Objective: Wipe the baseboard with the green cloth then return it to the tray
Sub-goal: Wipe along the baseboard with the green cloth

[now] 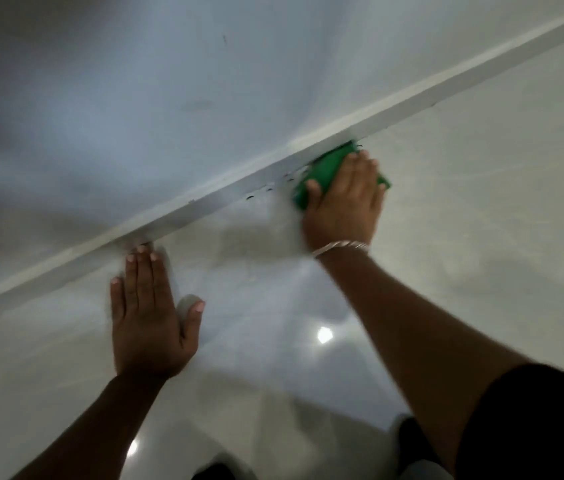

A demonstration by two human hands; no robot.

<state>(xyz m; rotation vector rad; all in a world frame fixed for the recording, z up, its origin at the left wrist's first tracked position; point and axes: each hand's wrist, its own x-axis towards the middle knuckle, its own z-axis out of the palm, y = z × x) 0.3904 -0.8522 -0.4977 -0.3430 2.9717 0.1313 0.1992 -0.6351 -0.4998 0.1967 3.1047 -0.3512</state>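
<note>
Wiping is in hand; the right hand presses the green cloth flat-palmed against the baseboard. The left hand, leftward of that grip, lies open, empty, on the floor; next, probably slide along, keeping pressure.

The floor filling the lower frame looks like smooth, glossy tile, mirroring bright lamp spots near the bottom centre. The baseboard running diagonally from lower left to upper right has a smooth, painted, faintly satin face, and the wall above it is matt. At centre right the green cloth looks soft and matt, and a twisted metallic bracelet shines beside it.
</note>
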